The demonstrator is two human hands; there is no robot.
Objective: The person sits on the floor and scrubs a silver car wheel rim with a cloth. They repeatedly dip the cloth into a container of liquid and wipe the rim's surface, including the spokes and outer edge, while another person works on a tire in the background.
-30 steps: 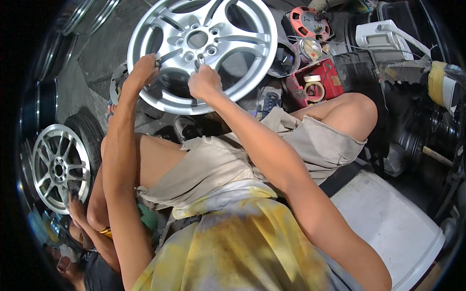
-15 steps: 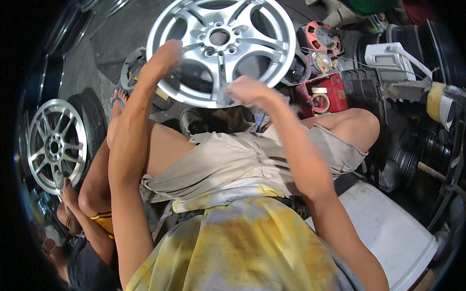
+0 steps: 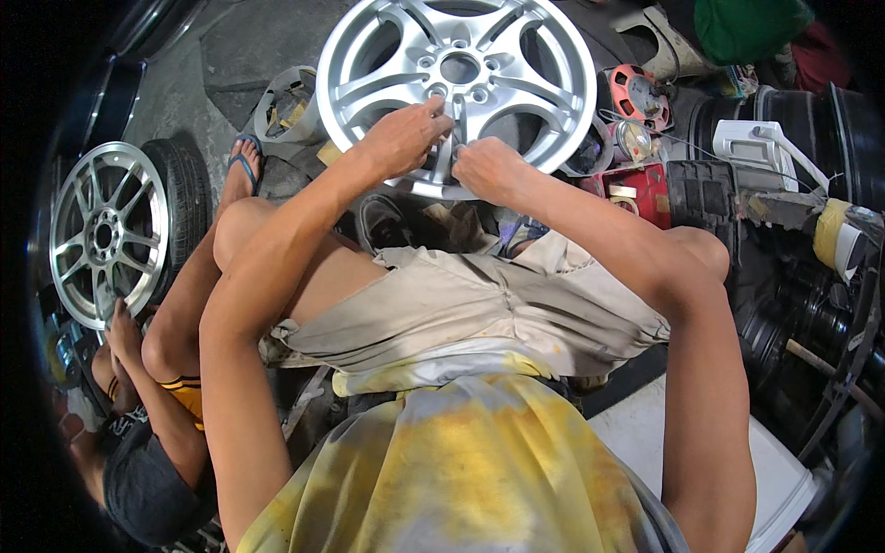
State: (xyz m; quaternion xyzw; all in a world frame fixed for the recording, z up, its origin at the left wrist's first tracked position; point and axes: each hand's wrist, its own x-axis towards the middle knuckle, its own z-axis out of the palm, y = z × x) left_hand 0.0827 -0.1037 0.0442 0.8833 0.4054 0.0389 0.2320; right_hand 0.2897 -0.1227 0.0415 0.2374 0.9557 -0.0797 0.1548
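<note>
A silver alloy wheel rim (image 3: 535, 90) with split spokes lies face up beyond my knees. My left hand (image 3: 410, 140) reaches over its near edge, fingers bent and fingertips against the lower spoke, close under the lug holes. On the right side of that same spoke, my right hand (image 3: 490, 168) is closed, knuckles up, almost touching the left. Whatever either hand pinches is hidden by the fingers.
A co-worker's hand (image 3: 123, 334) touches another multi-spoke rim (image 3: 109, 235) at the left, beside a tyre (image 3: 175, 198). A bucket (image 3: 286, 106) stands left of my rim. Right of it are an orange-red reel-like part (image 3: 638, 95), a red box (image 3: 645, 192) and a white device (image 3: 751, 152).
My left hand has moved right from the rim's left side to the lower spoke. My right hand has shifted slightly right and is steadier. The whole view has shifted a little.
</note>
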